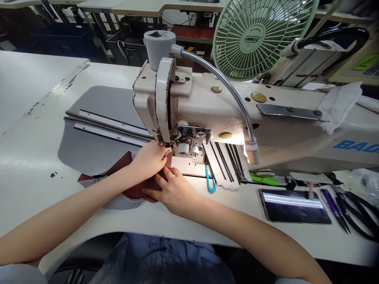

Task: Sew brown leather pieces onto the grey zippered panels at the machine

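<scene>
Under the head of the sewing machine (183,106), a maroon and grey fabric piece (139,190) lies bunched on the table. My left hand (150,158) is closed on its edge close beside the needle area, with some fingertips hidden by the machine. Nearer to me, my right hand (177,191) rests on the maroon cloth, its fingers spread and pressing down. The needle itself is not clearly visible. Behind my left hand lies a flat grey fabric panel (97,102) with two white, dark-edged strips (112,134) running across it.
Blue-handled snips (210,181) lie right of the needle plate, beside several black-edged white strips (225,165). Further right are a green tool (265,179), a phone (296,207), a purple pen (333,205) and black-handled scissors (358,211). A flexible lamp (251,152) and green fan (254,37) stand over the machine.
</scene>
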A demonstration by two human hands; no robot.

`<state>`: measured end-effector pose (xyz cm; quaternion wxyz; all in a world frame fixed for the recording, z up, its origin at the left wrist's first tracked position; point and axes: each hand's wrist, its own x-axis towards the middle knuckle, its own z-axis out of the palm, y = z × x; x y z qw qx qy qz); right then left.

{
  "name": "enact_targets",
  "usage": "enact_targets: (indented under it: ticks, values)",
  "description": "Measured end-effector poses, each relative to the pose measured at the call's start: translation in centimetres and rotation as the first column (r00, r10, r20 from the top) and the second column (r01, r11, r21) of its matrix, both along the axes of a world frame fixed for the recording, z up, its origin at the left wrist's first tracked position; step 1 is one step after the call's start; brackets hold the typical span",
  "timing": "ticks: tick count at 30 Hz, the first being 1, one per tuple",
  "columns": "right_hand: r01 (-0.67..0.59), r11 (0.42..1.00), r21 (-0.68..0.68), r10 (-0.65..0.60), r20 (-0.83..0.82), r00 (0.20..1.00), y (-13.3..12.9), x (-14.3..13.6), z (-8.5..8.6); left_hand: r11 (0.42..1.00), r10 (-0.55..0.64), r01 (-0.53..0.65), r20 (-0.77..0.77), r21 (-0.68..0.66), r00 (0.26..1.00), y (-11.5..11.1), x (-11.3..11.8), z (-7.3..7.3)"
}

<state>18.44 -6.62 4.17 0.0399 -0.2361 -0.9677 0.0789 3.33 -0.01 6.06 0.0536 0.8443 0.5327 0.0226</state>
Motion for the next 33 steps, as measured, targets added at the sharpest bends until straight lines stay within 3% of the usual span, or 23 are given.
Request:
enact_targets:
  ticks: [8,14,17,20,22,24,26,29,33]
  values:
    - [0.010,1.000,0.014,-0.009,-0.072,0.997,0.0,0.0,-0.8,0.999,0.011,-0.013,-0.053,-0.033,0.999,-1.7,0.2,1.1]
    - [0.030,1.000,-0.001,-0.030,-0.071,0.997,0.9,0.1,-1.0,1.000,-0.015,0.016,-0.026,0.010,1.000,-0.1,0.4,-0.2]
    - [0.041,0.999,-0.013,-0.042,-0.085,0.995,1.4,0.1,-1.3,1.000,-0.010,0.010,-0.021,0.030,1.000,0.5,0.4,-0.2]
    - [0.074,0.995,-0.060,-0.081,-0.121,0.989,1.5,0.2,-0.7,0.993,-0.115,0.114,-0.054,-0.025,0.992,-0.2,-0.4,1.5]
    - [0.072,0.982,-0.174,-0.097,-0.138,0.986,1.4,0.5,0.5,0.977,-0.214,0.212,-0.091,-0.024,0.973,-1.6,-1.7,3.3]
    - [0.039,0.946,-0.321,-0.090,-0.145,0.985,1.0,0.8,2.0,0.962,-0.264,0.269,-0.123,0.034,0.957,-3.4,-3.2,4.9]
    - [-0.006,0.910,-0.415,-0.057,-0.139,0.989,0.3,1.1,3.2,0.955,-0.255,0.269,-0.111,0.125,0.960,-5.2,-4.3,5.6]
    - [-0.014,0.932,-0.362,-0.025,-0.102,0.994,-1.5,0.9,3.3,0.951,-0.246,0.236,0.030,0.200,0.969,-7.2,-4.3,4.6]
    - [-0.021,0.995,-0.094,0.019,-0.020,1.000,-4.1,-0.3,0.8,0.965,-0.242,0.212,0.202,0.156,0.949,-8.4,-3.1,1.5]
